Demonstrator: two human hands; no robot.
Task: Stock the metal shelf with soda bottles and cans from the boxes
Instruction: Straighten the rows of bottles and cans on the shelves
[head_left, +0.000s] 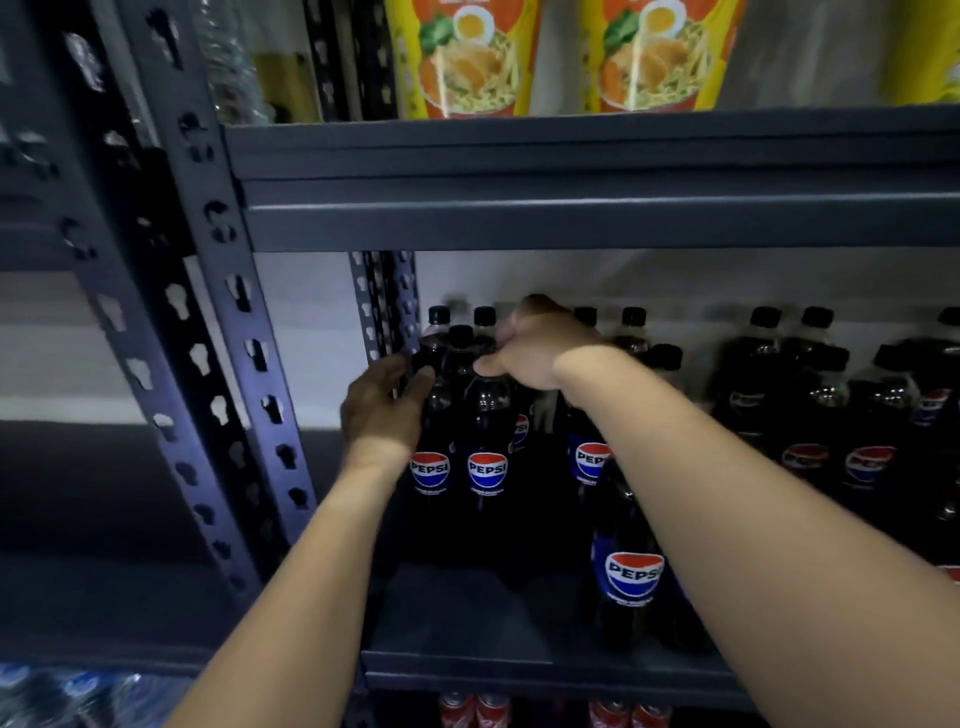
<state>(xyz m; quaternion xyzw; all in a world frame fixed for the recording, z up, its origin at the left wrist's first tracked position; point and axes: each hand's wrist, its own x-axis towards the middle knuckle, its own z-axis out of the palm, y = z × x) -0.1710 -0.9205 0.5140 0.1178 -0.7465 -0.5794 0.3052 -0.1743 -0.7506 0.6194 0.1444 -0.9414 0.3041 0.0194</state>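
Observation:
Dark Pepsi bottles with black caps stand in rows on the grey metal shelf (467, 670). My left hand (382, 410) curls round the side of the leftmost Pepsi bottle (430, 467) near the shelf's left end. My right hand (535, 345) grips the top of the neighbouring Pepsi bottle (487, 457), covering its cap. A nearer Pepsi bottle (628, 571) stands under my right forearm, closer to the shelf's front edge. More Pepsi bottles (831, 415) fill the right side.
A perforated metal upright (244, 332) rises at the left of the bay. Yellow noodle packs (467, 57) sit on the shelf above. Red cans (475, 709) show on the shelf below, and wrapped water bottles (78, 696) lie at the lower left.

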